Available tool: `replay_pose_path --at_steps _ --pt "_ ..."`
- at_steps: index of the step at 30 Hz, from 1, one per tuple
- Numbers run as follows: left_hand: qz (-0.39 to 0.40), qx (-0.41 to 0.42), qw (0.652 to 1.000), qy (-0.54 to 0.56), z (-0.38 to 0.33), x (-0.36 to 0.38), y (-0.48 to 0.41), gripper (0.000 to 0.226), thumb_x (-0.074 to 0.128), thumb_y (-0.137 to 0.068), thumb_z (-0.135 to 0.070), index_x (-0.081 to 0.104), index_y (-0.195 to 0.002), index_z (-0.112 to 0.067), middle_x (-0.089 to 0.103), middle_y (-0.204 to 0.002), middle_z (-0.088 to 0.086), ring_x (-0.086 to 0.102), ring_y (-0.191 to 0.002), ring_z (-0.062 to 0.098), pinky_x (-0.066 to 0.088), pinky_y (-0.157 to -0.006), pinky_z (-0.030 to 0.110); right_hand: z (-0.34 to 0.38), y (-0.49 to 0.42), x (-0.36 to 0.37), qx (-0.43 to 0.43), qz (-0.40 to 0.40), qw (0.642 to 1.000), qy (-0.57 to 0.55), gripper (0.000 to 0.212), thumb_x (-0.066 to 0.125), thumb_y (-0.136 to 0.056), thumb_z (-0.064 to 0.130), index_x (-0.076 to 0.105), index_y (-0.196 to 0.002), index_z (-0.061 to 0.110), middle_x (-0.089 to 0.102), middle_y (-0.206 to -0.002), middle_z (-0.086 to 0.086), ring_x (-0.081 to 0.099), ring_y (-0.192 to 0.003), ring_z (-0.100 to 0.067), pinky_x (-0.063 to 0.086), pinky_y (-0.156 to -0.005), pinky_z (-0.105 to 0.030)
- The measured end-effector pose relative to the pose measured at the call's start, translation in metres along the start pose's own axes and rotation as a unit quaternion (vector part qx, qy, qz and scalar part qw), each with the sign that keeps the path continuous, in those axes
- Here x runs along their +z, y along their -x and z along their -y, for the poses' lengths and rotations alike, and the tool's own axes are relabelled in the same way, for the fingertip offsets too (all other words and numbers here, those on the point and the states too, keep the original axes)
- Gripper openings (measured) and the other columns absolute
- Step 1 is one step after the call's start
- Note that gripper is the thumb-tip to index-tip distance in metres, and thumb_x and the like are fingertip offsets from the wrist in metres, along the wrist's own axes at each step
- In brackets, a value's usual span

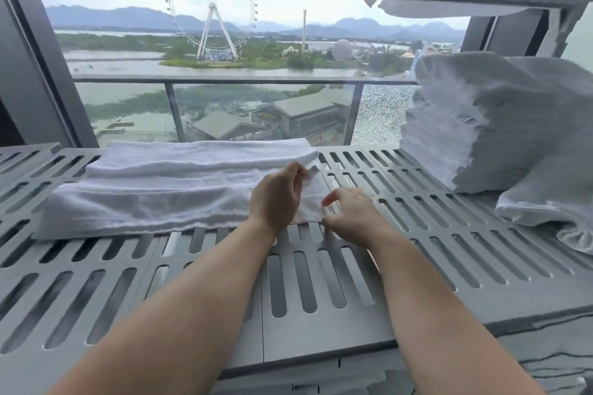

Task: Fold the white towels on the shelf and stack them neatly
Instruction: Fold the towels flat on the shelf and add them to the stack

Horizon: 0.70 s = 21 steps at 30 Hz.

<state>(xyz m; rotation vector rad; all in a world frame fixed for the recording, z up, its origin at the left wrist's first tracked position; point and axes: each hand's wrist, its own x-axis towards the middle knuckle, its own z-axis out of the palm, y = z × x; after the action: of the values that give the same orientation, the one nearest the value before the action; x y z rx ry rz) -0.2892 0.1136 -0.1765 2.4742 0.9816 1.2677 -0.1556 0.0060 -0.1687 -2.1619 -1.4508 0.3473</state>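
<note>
My left hand (276, 199) pinches the far right corner of the towel (160, 189) between curled fingers (296, 171). My right hand (353, 215) pinches the near right corner. The towel is white terry, folded into a long soft band, and lies flat on the grey slotted shelf (433, 234), stretching left from both hands. To the right, well apart, I see a stack of folded towels (497, 125) with a loose towel (545, 208) slumped at its base. A glass railing (224, 78) stands behind.
</note>
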Motion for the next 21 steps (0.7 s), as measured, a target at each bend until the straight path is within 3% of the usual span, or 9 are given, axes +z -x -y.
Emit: replay_pose_path --at_steps 2,5,9,14,18,21 --pt "-0.003 -0.002 1.000 -0.006 0.000 0.000 -0.001 0.020 0.048 -0.103 -0.025 0.063 -0.108 -0.013 0.072 -0.083 0.011 0.065 -0.078 0.038 0.049 -0.062 0.041 0.000 0.001 -0.001 -0.022 0.003 1.000 0.002 0.038 0.058 -0.083 0.014 0.059 -0.119 0.026 0.046 -0.137 -0.005 0.031 -0.141 -0.025 0.026 -0.118 -0.038" --pt "0.003 0.008 1.000 -0.012 0.001 0.001 -0.001 0.018 0.049 -0.103 -0.025 0.063 -0.109 -0.015 0.073 -0.086 0.009 0.066 -0.080 0.035 0.044 -0.060 0.035 -0.001 0.000 0.002 -0.035 -0.002 0.999 0.010 0.043 0.052 -0.081 0.002 0.062 -0.113 0.029 0.054 -0.128 -0.003 0.047 -0.127 -0.021 0.036 -0.105 -0.028" --pt "-0.002 0.007 1.000 -0.013 0.003 0.002 -0.001 0.018 0.050 -0.102 -0.027 0.064 -0.108 -0.017 0.073 -0.085 0.007 0.066 -0.080 0.034 0.039 -0.060 0.032 -0.002 -0.003 0.007 -0.047 -0.090 0.995 0.026 0.026 0.056 -0.090 0.012 0.073 -0.103 0.027 0.066 -0.114 -0.006 0.057 -0.113 -0.024 0.040 -0.095 -0.028" --pt "-0.006 0.014 1.000 -0.017 0.001 0.002 0.002 0.020 0.050 -0.102 -0.030 0.064 -0.106 -0.017 0.072 -0.087 0.005 0.065 -0.080 0.031 0.034 -0.061 0.030 0.000 -0.009 0.010 -0.061 -0.145 0.988 0.006 0.024 0.051 -0.093 0.017 0.072 -0.103 0.025 0.064 -0.105 -0.008 0.055 -0.109 -0.028 0.044 -0.096 -0.037" --pt "-0.010 0.045 0.999 -0.018 -0.002 0.002 0.004 0.017 0.051 -0.101 -0.029 0.063 -0.105 -0.018 0.068 -0.104 0.000 0.064 -0.084 0.025 0.039 -0.061 0.029 0.004 -0.008 0.010 -0.043 -0.142 0.979 -0.140 0.026 0.048 -0.087 0.009 0.069 -0.088 0.025 0.071 -0.084 0.002 0.064 -0.088 -0.022 0.047 -0.076 -0.031" --pt "0.000 0.072 0.997 -0.040 -0.004 0.001 0.006 0.016 0.051 -0.101 -0.031 0.062 -0.102 -0.020 0.067 -0.102 -0.002 0.064 -0.080 0.024 0.049 -0.060 0.033 0.006 -0.010 0.006 -0.002 -0.110 0.936 -0.333 0.028 0.051 -0.079 0.003 0.075 -0.079 0.018 0.075 -0.081 -0.004 0.071 -0.082 -0.021 0.055 -0.075 -0.031"
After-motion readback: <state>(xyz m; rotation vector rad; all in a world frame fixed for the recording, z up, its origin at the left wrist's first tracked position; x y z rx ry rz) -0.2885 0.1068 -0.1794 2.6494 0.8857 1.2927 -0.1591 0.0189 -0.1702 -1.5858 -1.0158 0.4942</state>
